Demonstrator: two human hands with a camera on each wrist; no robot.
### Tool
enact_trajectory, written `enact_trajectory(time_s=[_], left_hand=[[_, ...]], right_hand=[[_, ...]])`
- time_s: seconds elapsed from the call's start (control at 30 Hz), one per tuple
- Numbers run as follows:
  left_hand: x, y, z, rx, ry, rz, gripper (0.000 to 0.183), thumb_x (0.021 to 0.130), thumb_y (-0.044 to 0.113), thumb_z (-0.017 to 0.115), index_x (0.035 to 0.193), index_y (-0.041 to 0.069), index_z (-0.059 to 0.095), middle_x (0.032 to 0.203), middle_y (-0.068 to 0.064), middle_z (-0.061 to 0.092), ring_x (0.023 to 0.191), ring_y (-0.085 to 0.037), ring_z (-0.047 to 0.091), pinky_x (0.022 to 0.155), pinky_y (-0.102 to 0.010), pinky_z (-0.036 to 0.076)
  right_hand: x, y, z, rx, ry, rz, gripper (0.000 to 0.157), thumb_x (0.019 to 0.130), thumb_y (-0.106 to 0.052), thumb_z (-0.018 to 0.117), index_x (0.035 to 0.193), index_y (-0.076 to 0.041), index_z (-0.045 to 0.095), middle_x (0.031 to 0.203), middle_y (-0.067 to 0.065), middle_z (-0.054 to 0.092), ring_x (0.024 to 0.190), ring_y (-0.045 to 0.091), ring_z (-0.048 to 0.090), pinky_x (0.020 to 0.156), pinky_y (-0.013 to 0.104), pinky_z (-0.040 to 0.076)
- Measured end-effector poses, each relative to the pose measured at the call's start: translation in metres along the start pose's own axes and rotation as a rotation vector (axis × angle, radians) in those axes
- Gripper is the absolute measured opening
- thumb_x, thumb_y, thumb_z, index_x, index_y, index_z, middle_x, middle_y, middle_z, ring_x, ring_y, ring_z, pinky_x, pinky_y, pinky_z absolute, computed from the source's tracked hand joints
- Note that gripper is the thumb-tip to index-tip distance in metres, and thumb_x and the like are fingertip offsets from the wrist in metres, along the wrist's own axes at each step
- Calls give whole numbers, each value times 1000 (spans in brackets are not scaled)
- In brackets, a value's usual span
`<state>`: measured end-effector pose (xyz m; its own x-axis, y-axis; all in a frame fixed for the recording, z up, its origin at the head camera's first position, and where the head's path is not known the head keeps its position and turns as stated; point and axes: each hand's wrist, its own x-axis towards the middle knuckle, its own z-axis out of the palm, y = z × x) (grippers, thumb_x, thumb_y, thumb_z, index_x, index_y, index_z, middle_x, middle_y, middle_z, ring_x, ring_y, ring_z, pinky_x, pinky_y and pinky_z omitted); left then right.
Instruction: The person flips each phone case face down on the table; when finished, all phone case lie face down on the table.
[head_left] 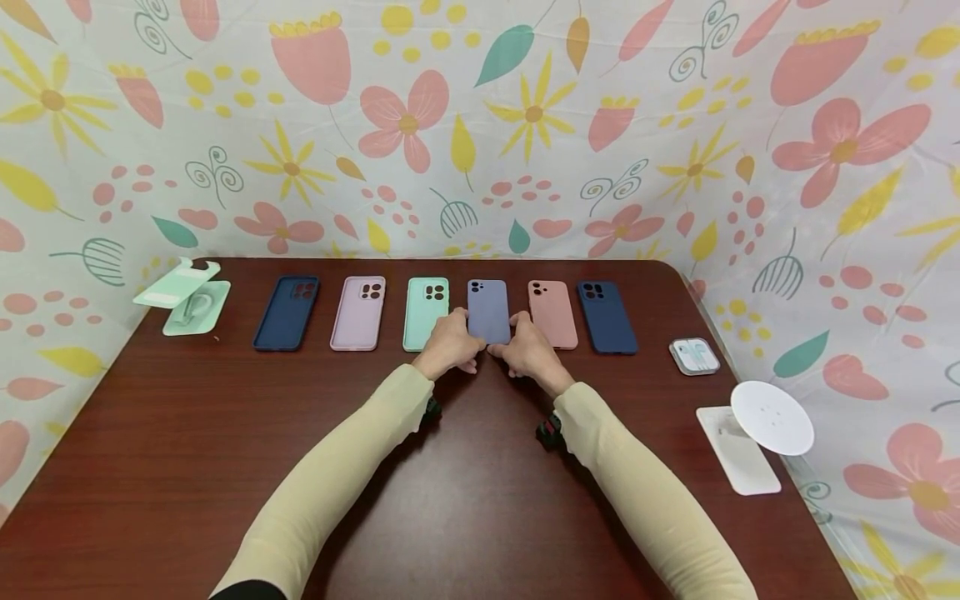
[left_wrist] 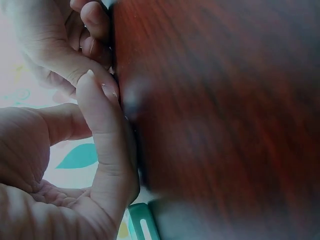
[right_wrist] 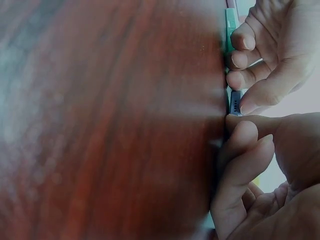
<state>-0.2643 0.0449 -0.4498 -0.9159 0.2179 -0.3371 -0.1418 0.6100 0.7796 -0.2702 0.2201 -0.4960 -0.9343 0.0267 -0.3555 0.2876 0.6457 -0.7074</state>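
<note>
A lavender-blue phone case lies flat on the table, its camera cutouts at the far end. My left hand grips its near left corner, thumb at the near edge and index finger along the side. At the near right corner, my right hand holds it the same way. The two thumbs are close together. A small strip of the case shows between the hands in the right wrist view. Left of it lies a mint phone case, partly behind my left hand; a pink phone case lies to the right.
The row also has a lilac case and a navy case at left, and a blue case at right. A green folding stand is far left. Boxed earphones and a white stand are at right.
</note>
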Motion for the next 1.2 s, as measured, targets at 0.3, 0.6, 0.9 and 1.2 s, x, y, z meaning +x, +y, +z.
enact_trajectory(time_s=[0.3, 0.6, 0.9, 1.2], left_hand=[[-1, 0, -1, -7, -7, -4, 74, 105, 10, 70, 169, 1, 34, 79, -13, 70, 45, -10, 64, 56, -28, 65], [-6, -2, -3, -52, -26, 36, 78, 104, 13, 69, 170, 3, 29, 88, -19, 74, 46, -12, 65, 58, -34, 67], [-16, -8, -16, -36, -57, 105, 79, 104, 19, 70, 169, 3, 29, 74, -11, 72, 49, -13, 67, 61, -34, 68], [-24, -24, -35, 23, -52, 117, 89, 102, 24, 76, 172, 8, 24, 71, -10, 73, 53, -15, 71, 60, -33, 67]], right_hand=[[-14, -8, -2, 9, 3, -7, 77, 101, -24, 79, 159, -2, 34, 63, 7, 62, 45, 19, 61, 47, 32, 56], [-37, -21, -6, 21, 6, -1, 83, 103, -25, 77, 165, -1, 28, 63, 6, 62, 46, 16, 60, 48, 29, 55], [-10, 6, 4, -53, 33, -57, 98, 98, -46, 81, 167, -4, 26, 64, 8, 65, 51, 24, 66, 51, 35, 54], [-58, -29, -1, -34, 27, -164, 86, 103, -35, 77, 168, -6, 28, 68, 4, 64, 52, 21, 61, 54, 30, 49]])
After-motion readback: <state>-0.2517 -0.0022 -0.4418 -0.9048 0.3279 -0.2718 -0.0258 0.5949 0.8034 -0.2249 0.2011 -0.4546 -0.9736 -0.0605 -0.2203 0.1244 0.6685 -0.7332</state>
